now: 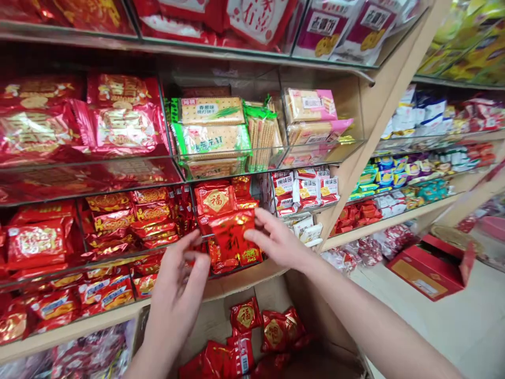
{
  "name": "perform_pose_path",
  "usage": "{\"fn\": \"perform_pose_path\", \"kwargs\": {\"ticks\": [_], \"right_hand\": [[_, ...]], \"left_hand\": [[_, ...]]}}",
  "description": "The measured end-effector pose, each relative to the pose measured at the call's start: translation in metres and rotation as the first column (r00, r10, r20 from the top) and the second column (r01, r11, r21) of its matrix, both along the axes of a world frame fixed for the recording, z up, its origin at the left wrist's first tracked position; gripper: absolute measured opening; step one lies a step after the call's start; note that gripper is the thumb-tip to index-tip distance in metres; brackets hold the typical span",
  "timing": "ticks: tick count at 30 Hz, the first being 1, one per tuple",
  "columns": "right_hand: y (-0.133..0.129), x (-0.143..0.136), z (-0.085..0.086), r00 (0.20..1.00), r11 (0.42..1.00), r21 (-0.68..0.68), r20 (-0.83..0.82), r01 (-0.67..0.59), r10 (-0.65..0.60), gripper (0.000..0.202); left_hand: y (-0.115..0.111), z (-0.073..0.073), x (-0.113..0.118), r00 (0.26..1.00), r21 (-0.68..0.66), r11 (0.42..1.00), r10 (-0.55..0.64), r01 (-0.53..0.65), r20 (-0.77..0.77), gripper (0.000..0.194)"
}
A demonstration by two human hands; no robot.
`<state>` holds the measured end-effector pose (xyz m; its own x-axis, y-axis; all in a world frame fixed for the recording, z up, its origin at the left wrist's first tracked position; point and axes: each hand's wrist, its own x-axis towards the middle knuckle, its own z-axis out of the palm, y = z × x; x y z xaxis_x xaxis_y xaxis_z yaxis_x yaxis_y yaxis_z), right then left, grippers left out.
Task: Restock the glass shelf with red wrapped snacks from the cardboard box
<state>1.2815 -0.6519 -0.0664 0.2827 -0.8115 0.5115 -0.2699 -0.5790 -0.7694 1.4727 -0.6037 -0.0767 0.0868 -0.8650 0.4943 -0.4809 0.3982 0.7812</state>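
My right hand (278, 239) pinches the right edge of a shiny red snack packet (231, 231) between thumb and fingers. The packet is held up in front of a lower shelf compartment where similar red packets (215, 200) with a gold diamond are stacked. To the left of it, my left hand (179, 281) is raised with its fingers loosely bent and apart, holding nothing that I can see. Below both hands, an open cardboard box (272, 287) contains several loose red packets (245, 316), some with the same gold diamond.
Clear dividers split the shelves into compartments. Green-and-cream cracker packs (213, 137) and pink-and-cream packs (311, 105) sit one shelf up. White-and-red packets (307, 187) lie right of the red ones. On the floor at right stands an open red carton (430, 268).
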Motion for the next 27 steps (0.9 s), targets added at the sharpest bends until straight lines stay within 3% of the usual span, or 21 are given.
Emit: {"fn": "perform_pose_path", "kwargs": {"ticks": [3, 5, 8, 10, 12, 16, 20, 27], "right_hand": [[0.034, 0.023, -0.013, 0.993, 0.991, 0.125, 0.109, -0.05, 0.036, 0.02], [0.044, 0.035, -0.023, 0.982, 0.989, 0.139, 0.174, 0.046, -0.07, 0.019], [0.042, 0.04, -0.031, 0.976, 0.98, 0.07, 0.102, 0.186, -0.193, 0.023], [0.029, 0.03, -0.027, 0.97, 0.971, 0.045, 0.055, 0.234, -0.237, 0.022], [0.008, 0.014, -0.018, 0.932, 0.933, 0.05, 0.053, 0.356, -0.359, 0.02], [-0.049, -0.016, 0.003, 0.797, 0.797, 0.015, -0.039, 0.604, -0.603, 0.013], [-0.09, -0.017, 0.014, 0.76, 0.76, -0.076, -0.025, 0.646, -0.649, 0.011], [-0.111, 0.002, 0.002, 0.769, 0.765, -0.077, 0.089, 0.639, -0.633, 0.012]], "left_hand": [[-0.013, 0.011, -0.019, 0.991, -0.033, 0.998, 0.056, -0.06, -0.121, 0.029], [-0.016, 0.007, -0.03, 0.979, -0.034, 0.996, 0.07, -0.077, -0.191, 0.031], [-0.015, -0.006, -0.036, 0.97, -0.001, 0.999, 0.034, -0.035, -0.24, 0.031], [-0.015, -0.013, -0.029, 0.96, 0.018, 1.0, 0.025, -0.02, -0.278, 0.031], [-0.015, -0.017, -0.014, 0.963, 0.026, 0.999, 0.047, -0.041, -0.266, 0.029], [-0.015, -0.033, 0.023, 0.993, 0.026, 0.993, 0.113, -0.113, -0.028, 0.025], [-0.013, -0.052, 0.046, 0.976, -0.016, 0.995, 0.101, -0.099, 0.191, 0.024], [-0.013, -0.064, 0.058, 0.925, -0.057, 0.996, 0.09, -0.074, 0.369, 0.026]]}}
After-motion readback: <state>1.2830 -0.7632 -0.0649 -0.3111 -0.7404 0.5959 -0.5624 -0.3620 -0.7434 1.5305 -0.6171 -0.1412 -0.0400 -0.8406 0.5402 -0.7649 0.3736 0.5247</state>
